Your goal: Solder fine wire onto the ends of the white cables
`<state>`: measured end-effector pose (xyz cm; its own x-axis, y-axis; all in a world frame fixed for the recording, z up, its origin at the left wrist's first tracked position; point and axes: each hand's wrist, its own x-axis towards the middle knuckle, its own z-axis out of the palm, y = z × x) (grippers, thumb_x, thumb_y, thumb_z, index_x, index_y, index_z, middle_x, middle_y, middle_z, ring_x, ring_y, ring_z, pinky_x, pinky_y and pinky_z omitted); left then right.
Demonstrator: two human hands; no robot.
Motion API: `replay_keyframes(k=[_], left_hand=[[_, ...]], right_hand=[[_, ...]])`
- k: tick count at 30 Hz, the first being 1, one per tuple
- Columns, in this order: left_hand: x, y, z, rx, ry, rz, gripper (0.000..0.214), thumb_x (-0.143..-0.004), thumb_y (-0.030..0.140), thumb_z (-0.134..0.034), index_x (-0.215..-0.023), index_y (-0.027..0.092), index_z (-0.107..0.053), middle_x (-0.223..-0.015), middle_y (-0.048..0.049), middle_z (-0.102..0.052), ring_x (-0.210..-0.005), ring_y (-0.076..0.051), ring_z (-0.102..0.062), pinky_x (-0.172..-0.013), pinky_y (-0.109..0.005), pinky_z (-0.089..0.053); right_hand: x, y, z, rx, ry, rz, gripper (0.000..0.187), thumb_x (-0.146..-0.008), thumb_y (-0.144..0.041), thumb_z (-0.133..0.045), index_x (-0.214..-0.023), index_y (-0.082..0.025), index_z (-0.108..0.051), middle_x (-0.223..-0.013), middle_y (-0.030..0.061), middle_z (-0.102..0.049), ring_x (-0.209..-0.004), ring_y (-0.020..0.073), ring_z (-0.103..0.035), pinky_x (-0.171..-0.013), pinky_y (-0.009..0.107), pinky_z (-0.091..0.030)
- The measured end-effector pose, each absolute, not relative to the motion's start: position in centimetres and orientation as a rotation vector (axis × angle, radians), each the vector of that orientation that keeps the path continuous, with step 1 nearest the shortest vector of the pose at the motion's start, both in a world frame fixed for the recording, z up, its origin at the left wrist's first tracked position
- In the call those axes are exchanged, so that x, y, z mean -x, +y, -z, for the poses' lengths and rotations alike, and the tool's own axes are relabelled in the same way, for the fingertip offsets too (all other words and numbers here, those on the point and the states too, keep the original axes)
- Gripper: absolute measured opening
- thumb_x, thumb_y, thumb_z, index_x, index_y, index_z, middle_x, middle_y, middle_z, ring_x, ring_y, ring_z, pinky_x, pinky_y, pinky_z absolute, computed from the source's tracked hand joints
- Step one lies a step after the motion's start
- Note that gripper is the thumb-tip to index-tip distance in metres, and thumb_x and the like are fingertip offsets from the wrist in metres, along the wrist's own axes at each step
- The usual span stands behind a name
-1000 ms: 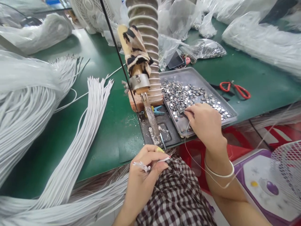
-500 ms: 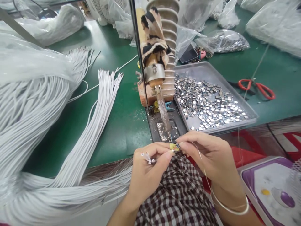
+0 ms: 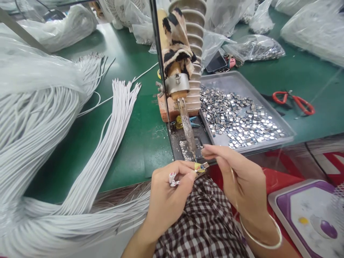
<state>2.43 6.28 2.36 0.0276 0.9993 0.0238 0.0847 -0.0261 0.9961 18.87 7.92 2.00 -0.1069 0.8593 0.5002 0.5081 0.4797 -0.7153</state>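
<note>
My left hand [image 3: 172, 193] is closed, pinching a white cable and a small metal connector [image 3: 205, 165] against a yellow piece [image 3: 198, 166] at the fingertips. Several white cable ends [image 3: 173, 180] poke out between its fingers. Just above the connector is the tip of a soldering iron [image 3: 187, 129], fixed pointing downward. My right hand [image 3: 239, 175] is pinched shut to the right of the iron tip, apart from the connector. From its fingers a thin solder wire [image 3: 234, 179] trails down, blurred in part.
A grey tray [image 3: 243, 145] of small metal connectors stands right of the iron. Bundled white cables [image 3: 107, 143] cover the left side. Behind the tray lie a phone [image 3: 215, 62] and a bag of metal parts [image 3: 258, 47]; red-handled scissors [image 3: 292, 102] lie at the right.
My right hand has drawn back from the connector, up and slightly right, with the solder wire. The connector in my left hand is more exposed, and the white cable ends have shifted.
</note>
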Motion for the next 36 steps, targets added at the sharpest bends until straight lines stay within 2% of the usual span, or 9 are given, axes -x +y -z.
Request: replay_keyframes(k=[2,5,8,11,24,28,31,34,36], left_hand=[[-2.4,6.3,-2.4,-1.287,1.241,-1.195,0.022,-0.086,0.008,-0.058,-0.068,0.019,-0.066,-0.088,0.0029,-0.081,-0.073,-0.010,-0.068,-0.067,-0.018,-0.048],[-2.3,6.3,-2.6,-1.263,1.265,-1.208,0.022,-0.086,0.009,-0.059,-0.068,0.019,-0.065,-0.089,0.0026,-0.080,-0.065,-0.009,-0.063,-0.058,-0.019,-0.045],[-2.1,6.5,-3.0,-1.271,1.279,-1.203,0.021,-0.087,0.011,-0.060,-0.067,0.019,-0.065,-0.089,0.0027,-0.080,-0.058,-0.008,-0.058,-0.052,-0.020,-0.042],[-2.0,6.7,-3.4,-1.282,1.275,-1.222,0.022,-0.086,0.010,-0.061,-0.067,0.019,-0.065,-0.087,0.0040,-0.079,-0.056,-0.007,-0.056,-0.052,-0.020,-0.041],[-1.7,6.7,-3.9,-1.253,1.271,-1.234,0.021,-0.085,0.010,-0.062,-0.068,0.020,-0.067,-0.088,0.0028,-0.079,-0.065,-0.010,-0.063,-0.057,-0.019,-0.045],[-1.5,7.3,-4.2,-1.185,1.281,-1.178,0.023,-0.082,0.009,-0.062,-0.062,0.019,-0.066,-0.078,0.0028,-0.076,-0.053,-0.006,-0.053,-0.047,-0.017,-0.039],[-1.4,8.0,-4.3,-1.093,1.256,-1.187,0.022,-0.079,0.011,-0.063,-0.060,0.019,-0.067,-0.062,0.0040,-0.067,-0.049,-0.006,-0.050,-0.040,-0.016,-0.030],[-1.3,8.4,-4.3,-1.039,1.204,-1.202,0.019,-0.078,0.013,-0.065,-0.062,0.020,-0.070,-0.047,0.0061,-0.054,-0.047,-0.007,-0.047,-0.040,-0.015,-0.028],[-1.3,8.4,-4.3,-1.001,1.178,-1.208,0.018,-0.078,0.012,-0.066,-0.062,0.019,-0.071,-0.048,0.0064,-0.055,-0.042,-0.004,-0.040,-0.040,-0.015,-0.028]], right_hand=[[-18.6,7.4,-1.5,1.217,-1.715,-0.331,0.033,-0.097,-0.005,-0.048,-0.124,-0.020,-0.061,-0.095,-0.0015,-0.078,-0.085,0.0068,-0.074,-0.082,0.015,-0.057],[-18.3,6.7,-1.1,1.197,-1.653,-0.191,0.024,-0.092,-0.005,-0.061,-0.110,-0.020,-0.066,-0.094,-0.0033,-0.079,-0.083,0.0062,-0.075,-0.079,0.011,-0.058],[-18.0,6.6,-1.2,1.057,-1.663,-0.128,0.021,-0.084,-0.001,-0.069,-0.099,-0.017,-0.070,-0.105,0.0027,-0.077,-0.095,0.0119,-0.074,-0.091,0.020,-0.059],[-17.6,6.8,-1.5,0.990,-1.658,-0.098,0.026,-0.080,0.003,-0.070,-0.100,-0.014,-0.072,-0.108,0.0056,-0.075,-0.099,0.0143,-0.072,-0.096,0.026,-0.059],[-17.2,7.1,-1.7,0.952,-1.721,-0.098,0.028,-0.081,0.004,-0.070,-0.104,-0.011,-0.072,-0.111,0.0068,-0.074,-0.099,0.0140,-0.071,-0.094,0.025,-0.061],[-17.2,7.1,-1.4,0.972,-1.663,-0.131,0.029,-0.080,0.003,-0.070,-0.103,-0.015,-0.072,-0.108,0.0048,-0.075,-0.095,0.0150,-0.072,-0.088,0.028,-0.063],[-16.9,7.5,-1.3,0.964,-1.648,-0.128,0.032,-0.078,0.006,-0.070,-0.103,-0.014,-0.073,-0.108,0.0048,-0.075,-0.096,0.0144,-0.072,-0.088,0.027,-0.063],[-16.6,7.7,-1.4,0.959,-1.652,-0.094,0.031,-0.077,0.007,-0.072,-0.103,-0.012,-0.073,-0.110,0.0056,-0.074,-0.098,0.0131,-0.071,-0.091,0.025,-0.061],[-16.6,7.8,-1.5,0.969,-1.659,-0.078,0.030,-0.078,0.005,-0.073,-0.102,-0.012,-0.074,-0.110,0.0059,-0.074,-0.098,0.0127,-0.070,-0.091,0.025,-0.061]])
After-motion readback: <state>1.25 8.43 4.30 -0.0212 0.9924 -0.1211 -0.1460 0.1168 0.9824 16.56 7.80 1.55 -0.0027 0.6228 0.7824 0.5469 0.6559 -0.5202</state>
